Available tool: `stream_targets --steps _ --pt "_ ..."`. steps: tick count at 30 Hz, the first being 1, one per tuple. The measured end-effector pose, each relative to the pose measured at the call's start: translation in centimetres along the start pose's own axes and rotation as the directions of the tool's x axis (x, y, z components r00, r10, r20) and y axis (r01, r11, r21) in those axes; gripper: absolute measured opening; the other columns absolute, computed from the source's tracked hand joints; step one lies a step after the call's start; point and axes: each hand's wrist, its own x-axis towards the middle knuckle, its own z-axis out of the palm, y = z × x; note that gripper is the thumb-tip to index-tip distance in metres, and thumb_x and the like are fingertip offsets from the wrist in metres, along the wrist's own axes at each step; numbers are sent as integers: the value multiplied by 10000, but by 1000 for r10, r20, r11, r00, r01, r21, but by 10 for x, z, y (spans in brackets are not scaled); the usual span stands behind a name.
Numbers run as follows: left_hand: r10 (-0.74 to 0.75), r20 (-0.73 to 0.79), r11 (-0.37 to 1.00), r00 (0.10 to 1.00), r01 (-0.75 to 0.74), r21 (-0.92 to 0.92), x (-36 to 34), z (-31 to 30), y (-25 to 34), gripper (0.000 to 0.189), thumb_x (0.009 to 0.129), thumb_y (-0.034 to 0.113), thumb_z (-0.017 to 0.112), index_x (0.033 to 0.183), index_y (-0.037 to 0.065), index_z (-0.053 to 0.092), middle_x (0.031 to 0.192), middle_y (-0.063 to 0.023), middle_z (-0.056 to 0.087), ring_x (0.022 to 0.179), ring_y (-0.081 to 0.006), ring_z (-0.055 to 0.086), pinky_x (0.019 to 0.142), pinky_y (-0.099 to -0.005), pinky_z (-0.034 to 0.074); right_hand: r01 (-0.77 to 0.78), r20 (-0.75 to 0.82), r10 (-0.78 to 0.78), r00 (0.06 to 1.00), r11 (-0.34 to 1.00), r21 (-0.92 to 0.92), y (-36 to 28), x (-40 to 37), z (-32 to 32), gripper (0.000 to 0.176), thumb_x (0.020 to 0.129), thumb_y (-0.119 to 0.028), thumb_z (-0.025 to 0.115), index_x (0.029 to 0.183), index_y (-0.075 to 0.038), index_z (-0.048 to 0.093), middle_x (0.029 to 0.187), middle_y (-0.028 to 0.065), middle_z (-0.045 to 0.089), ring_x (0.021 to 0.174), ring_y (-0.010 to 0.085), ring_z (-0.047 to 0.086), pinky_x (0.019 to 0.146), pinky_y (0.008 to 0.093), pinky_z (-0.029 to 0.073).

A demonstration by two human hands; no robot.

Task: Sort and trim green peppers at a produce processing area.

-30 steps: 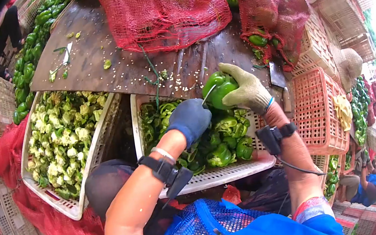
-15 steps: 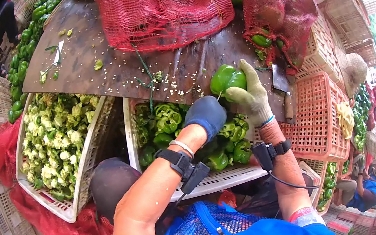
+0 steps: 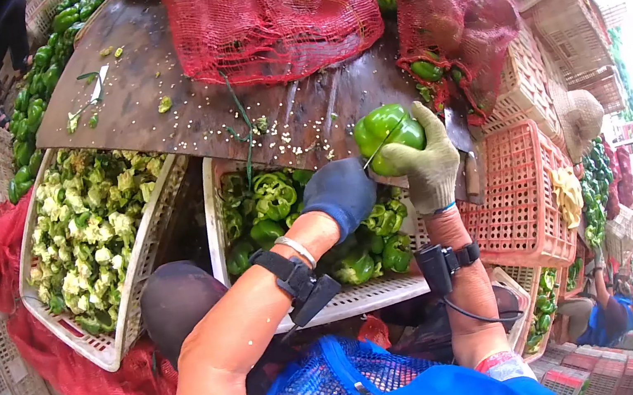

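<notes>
A whole green bell pepper (image 3: 388,134) is gripped in my right hand (image 3: 429,158), which wears a pale grey-green glove; the thumb lies across its lower side and the fingers sit behind it. My left hand (image 3: 340,196), in a dark blue glove, is closed on a thin knife (image 3: 367,163). The narrow blade lies across the pepper's face, and the handle is hidden in the fist. Both hands are over the near edge of the wooden board (image 3: 179,128). Below them, a white crate (image 3: 351,306) holds cut green peppers (image 3: 274,196).
At left stands a crate (image 3: 114,353) of pale pepper cores. Red mesh sacks (image 3: 270,17) lie across the board. A cleaver (image 3: 457,132) rests right of my right hand, beside an orange crate (image 3: 514,202). Another person (image 3: 607,316) is at far right.
The knife blade now shows across the pepper's face, where before only its tip was at the side. My right hand has turned slightly around the pepper. The whole view has shifted a little.
</notes>
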Motion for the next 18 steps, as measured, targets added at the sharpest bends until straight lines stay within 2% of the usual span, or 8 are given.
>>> stream_targets --steps 3,5,7,9,14,15,17,18 --pt "97 -18 995 995 -98 -33 -15 -7 -1 291 852 247 596 923 11 750 917 -262 726 845 -414 726 800 -488 577 -13 14 12 1000 998 69 -8 -9 -13 766 677 -312 822 1323 48 622 1202 184 700 1050 229 688 941 350 542" --pt "80 173 971 982 -38 -238 -28 -15 -9 249 846 213 612 927 12 735 783 -193 705 700 -317 703 689 -445 567 -8 38 7 999 1000 24 -13 -23 -19 707 706 -320 778 1289 57 644 1181 161 705 1039 203 674 936 333 535" --pt "51 359 894 932 118 -433 -58 -41 0 187 829 169 634 856 8 725 658 -73 647 533 -156 605 527 -346 515 -100 123 74 990 970 222 -7 -41 -23 686 722 -321 754 1282 59 646 1172 146 702 1029 187 664 930 325 532" --pt "80 469 871 880 167 -462 -75 -50 -9 215 810 191 663 845 -12 725 652 -60 650 502 -149 591 482 -312 493 -160 203 99 974 937 310 -1 -58 -27 643 759 -319 711 1265 72 645 1152 134 693 1015 171 646 916 314 529" --pt "160 511 848 845 147 -509 -99 -61 -34 250 771 194 684 910 -5 743 672 -50 659 506 -120 591 453 -282 486 -457 405 218 888 514 726 3 -96 -17 464 872 -256 695 1223 37 616 1149 123 665 1045 229 662 983 404 535" --pt "124 541 844 832 198 -498 -109 -68 -31 243 772 189 678 898 -7 744 673 -50 658 501 -121 587 454 -282 483 -352 338 166 927 701 620 7 -109 -12 446 882 -260 696 1214 29 623 1153 125 669 1053 238 665 996 413 532" --pt "86 546 859 833 216 -464 -119 -78 -29 246 778 183 668 910 -7 750 687 -59 671 514 -129 596 481 -291 493 -418 388 179 904 556 718 5 -122 -8 423 894 -272 703 1197 15 634 1163 131 676 1066 258 671 1011 427 533" --pt "80 526 877 847 191 -440 -121 -77 -34 257 782 181 663 933 -5 756 700 -67 684 533 -136 609 507 -301 507 -550 517 208 830 163 819 -1 -127 -9 419 896 -279 709 1191 10 639 1170 134 678 1071 269 674 1012 433 536"
